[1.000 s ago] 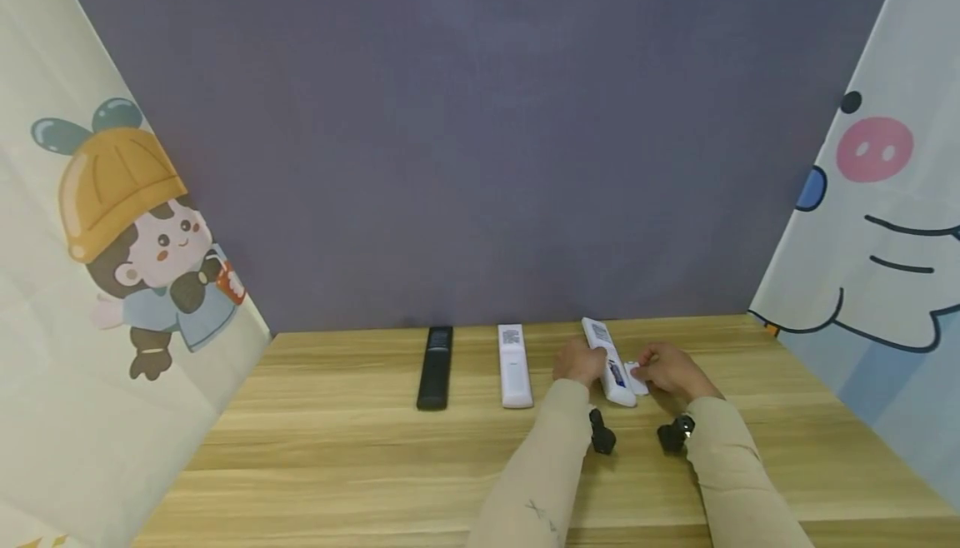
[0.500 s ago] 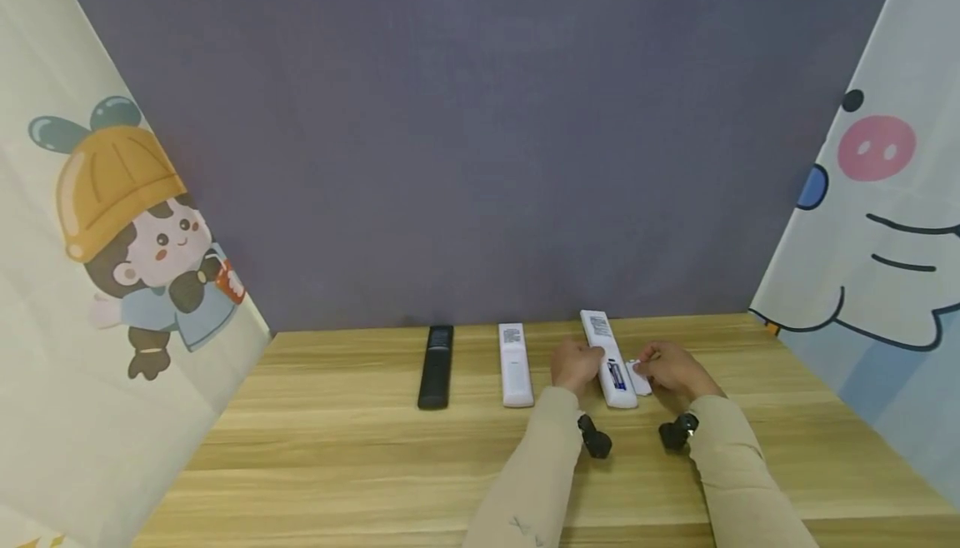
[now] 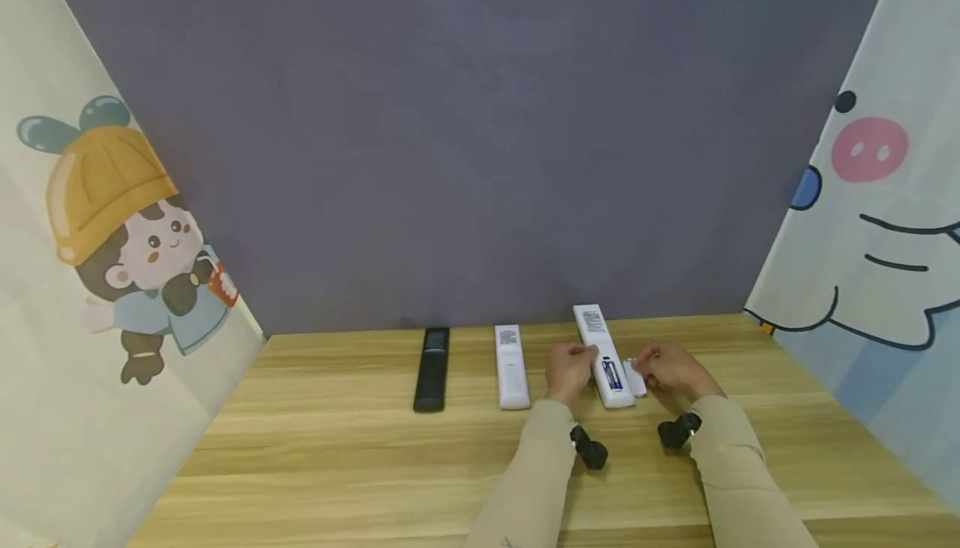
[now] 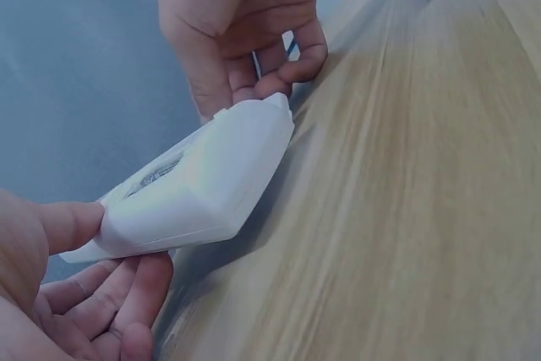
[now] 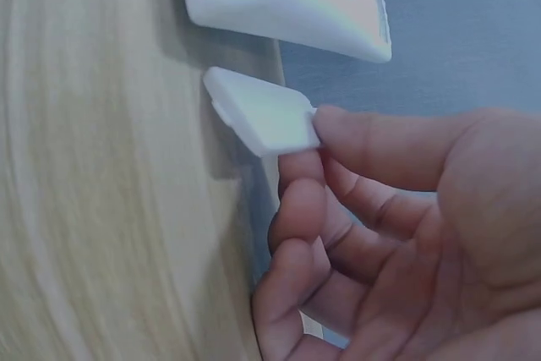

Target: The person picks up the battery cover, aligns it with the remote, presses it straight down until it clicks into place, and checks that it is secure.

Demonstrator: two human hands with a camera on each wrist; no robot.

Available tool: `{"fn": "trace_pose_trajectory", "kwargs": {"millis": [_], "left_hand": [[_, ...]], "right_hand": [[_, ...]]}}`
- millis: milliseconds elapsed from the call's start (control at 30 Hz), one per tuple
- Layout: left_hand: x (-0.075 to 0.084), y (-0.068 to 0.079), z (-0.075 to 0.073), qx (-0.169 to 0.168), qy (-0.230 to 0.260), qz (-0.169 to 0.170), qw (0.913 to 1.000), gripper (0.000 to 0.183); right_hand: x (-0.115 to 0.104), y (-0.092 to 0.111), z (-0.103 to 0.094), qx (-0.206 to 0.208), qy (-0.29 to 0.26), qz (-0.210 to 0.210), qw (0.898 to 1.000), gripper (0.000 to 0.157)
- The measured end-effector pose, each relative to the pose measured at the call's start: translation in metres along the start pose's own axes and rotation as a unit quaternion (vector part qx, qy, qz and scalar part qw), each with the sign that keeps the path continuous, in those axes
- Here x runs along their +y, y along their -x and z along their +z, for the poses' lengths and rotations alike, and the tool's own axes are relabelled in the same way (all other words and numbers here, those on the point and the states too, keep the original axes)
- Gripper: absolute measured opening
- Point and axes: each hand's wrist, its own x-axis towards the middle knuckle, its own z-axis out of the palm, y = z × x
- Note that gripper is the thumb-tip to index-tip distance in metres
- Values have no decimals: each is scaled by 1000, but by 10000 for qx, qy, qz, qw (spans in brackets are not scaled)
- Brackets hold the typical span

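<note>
Back up, a white remote control (image 3: 592, 325) lies slanted at the right in the head view. Its battery compartment (image 3: 611, 375) is uncovered and shows a blue and silver battery. My left hand (image 3: 568, 371) grips the remote's left side, thumb above and curled fingers below in the left wrist view. Between the thumb and forefinger of my right hand (image 3: 671, 366) is a small white battery cover (image 5: 260, 112). I hold the cover just right of the remote, and a gap parts the two in the right wrist view.
Left of my left hand, another white remote (image 3: 513, 373) lies on the wooden table (image 3: 337, 456). Farther left is a black remote (image 3: 431, 373). A grey backdrop (image 3: 480, 156) rises behind the table, with printed cloths at both sides.
My left hand has shifted slightly left and turned the remote, so its compartment faces the head camera more fully. The right hand still pinches the cover in almost the same place.
</note>
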Motion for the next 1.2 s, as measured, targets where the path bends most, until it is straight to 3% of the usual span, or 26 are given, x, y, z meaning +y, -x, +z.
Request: {"fn": "trace_pose_trajectory", "kwargs": {"millis": [300,600,933,1200], "left_hand": [[-3,-2,-2,-138,268,111,9995,15],[-6,-3,-5,-436,460,174,9978,21],[-8,-6,-6,-431,711,8,9965,22],[-6,-3,-7,-421,644,-72,9970,22]], "right_hand": [[-3,4,-7,-129,-268,37,9995,20],[-7,6,-18,-152,-340,-485,9981,19],[-22,9,-25,-210,-810,-724,9939,20],[-28,9,-21,-315,-799,-958,9917,22]]}}
